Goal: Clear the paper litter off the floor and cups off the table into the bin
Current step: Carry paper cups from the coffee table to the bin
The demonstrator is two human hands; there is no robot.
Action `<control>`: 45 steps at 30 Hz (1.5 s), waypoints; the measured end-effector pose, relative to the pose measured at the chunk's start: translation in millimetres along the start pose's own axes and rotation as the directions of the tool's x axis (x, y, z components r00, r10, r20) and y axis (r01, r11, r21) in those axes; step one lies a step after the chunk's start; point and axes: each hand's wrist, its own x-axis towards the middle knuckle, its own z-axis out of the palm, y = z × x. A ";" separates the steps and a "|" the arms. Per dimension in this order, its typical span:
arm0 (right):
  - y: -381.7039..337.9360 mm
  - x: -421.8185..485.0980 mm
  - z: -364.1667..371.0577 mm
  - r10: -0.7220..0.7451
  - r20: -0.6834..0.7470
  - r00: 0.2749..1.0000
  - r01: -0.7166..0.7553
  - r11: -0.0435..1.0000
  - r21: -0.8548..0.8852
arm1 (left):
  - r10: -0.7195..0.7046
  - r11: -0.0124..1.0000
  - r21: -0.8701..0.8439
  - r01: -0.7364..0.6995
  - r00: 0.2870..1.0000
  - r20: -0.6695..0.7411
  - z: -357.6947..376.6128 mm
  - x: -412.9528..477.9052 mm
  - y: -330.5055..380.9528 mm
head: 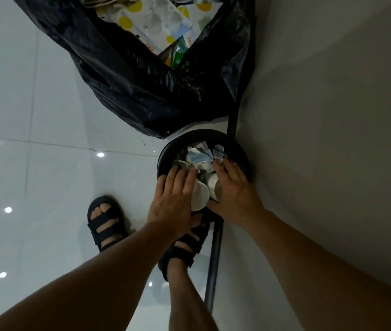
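The left hand (175, 199) lies flat, fingers straight and spread, on a smooth white paper cup (200, 194) inside the round black bin (165, 154). The right hand (235, 194), fingers straight and spread too, presses a ribbed white paper cup (212, 183) beside it. Crumpled white and blue paper (199, 156) sits deeper in. A big black plastic bag (142, 87) stands just behind

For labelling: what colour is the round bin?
Black; the bin shows best in the head view.

Two white paper cups (200, 195) are laid tipped inside the round black bin (168, 149), at its near side. Crumpled paper (200, 156) is heaped farther in.
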 end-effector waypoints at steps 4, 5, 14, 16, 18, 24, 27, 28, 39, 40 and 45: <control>-2.0 -13.6 -4.9 0.036 -0.022 0.999 -0.036 0.999 -0.025 | -0.030 0.999 -0.029 0.030 0.999 0.024 -10.5 -7.1 -0.7; -4.4 -17.9 -10.5 0.040 -0.033 0.999 -0.041 0.999 -0.017 | -0.043 0.998 -0.043 0.044 0.999 0.025 -18.5 -10.2 -1.6; -78.3 -83.1 -94.9 0.031 -0.083 0.996 -0.032 0.999 -0.017 | -0.147 0.986 -0.069 0.150 0.988 0.045 -144.0 -64.9 -22.5; -105.8 -103.7 -116.5 0.019 -0.080 0.997 -0.022 0.999 -0.033 | -0.154 0.986 -0.053 0.155 0.988 0.026 -179.5 -88.6 -26.1; -134.1 -125.2 -137.7 -0.011 -0.099 0.995 0.007 0.999 -0.039 | -0.166 0.985 -0.038 0.166 0.986 -0.005 -216.3 -113.1 -28.8; -211.2 -200.0 -185.1 -0.156 -0.096 0.983 0.140 0.978 -0.156 | -0.259 0.966 -0.046 0.256 0.963 -0.080 -314.1 -196.5 -30.6; -238.0 -235.3 -200.4 -0.260 -0.067 0.963 0.242 0.948 -0.206 | -0.327 0.945 -0.069 0.321 0.935 -0.139 -351.6 -243.0 -28.2; -246.0 -246.0 -205.0 -0.271 -0.052 0.961 0.254 0.944 -0.212 | -0.359 0.933 -0.079 0.351 0.919 -0.159 -362.3 -259.4 -26.7; -380.6 -350.2 -204.1 -0.572 0.129 0.810 0.559 0.686 -0.466 | -0.720 0.694 -0.312 0.649 0.641 -0.268 -379.0 -471.3 -16.1; -398.7 -360.7 -198.7 -0.601 0.153 0.784 0.591 0.650 -0.478 | -0.748 0.664 -0.328 0.672 0.605 -0.275 -377.4 -492.4 -19.4; -487.9 -416.7 -155.9 -0.705 0.267 0.657 0.716 0.472 -0.514 | -0.864 0.503 -0.469 0.726 0.401 -0.306 -365.5 -600.5 -46.6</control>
